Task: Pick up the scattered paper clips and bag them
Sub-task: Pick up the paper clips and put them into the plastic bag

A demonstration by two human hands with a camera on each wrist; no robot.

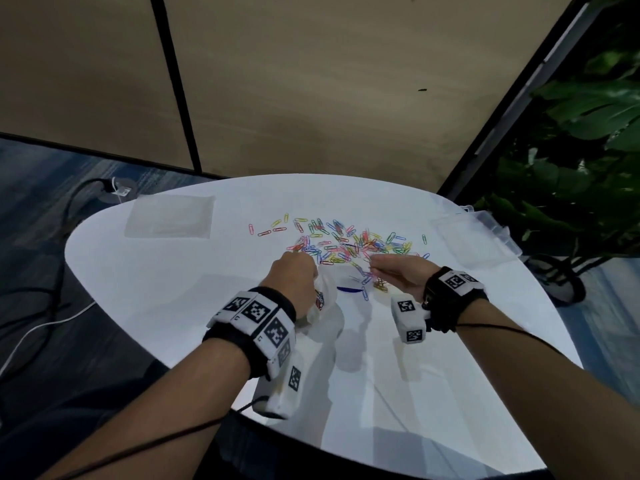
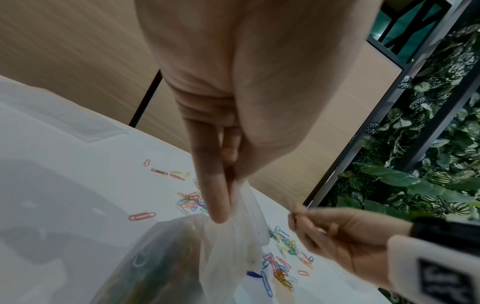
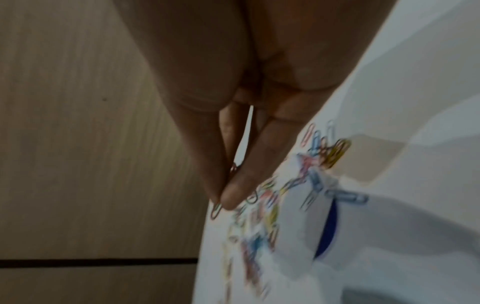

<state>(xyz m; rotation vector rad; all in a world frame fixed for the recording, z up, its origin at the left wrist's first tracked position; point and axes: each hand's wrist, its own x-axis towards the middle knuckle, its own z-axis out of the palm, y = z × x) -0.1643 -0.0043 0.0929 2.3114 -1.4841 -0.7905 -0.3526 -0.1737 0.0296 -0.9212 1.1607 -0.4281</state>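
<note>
While left hand [image 2: 233,102] pinched clear plastic bag's [image 2: 233,236] rim, right hand [image 2: 337,236] fingertips [image 3: 228,197] pinched coloured wire paper clips [image 1: 346,242]; scatter lay just beyond fingers. Best: keep mouth wide, release low inside.

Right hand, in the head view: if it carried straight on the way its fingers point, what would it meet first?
The right hand, fingertips pinched together, points left toward the clear plastic bag that the left hand grips. It would probably meet the bag's open mouth first, passing over loose paper clips on the table; depth is unclear.
</note>
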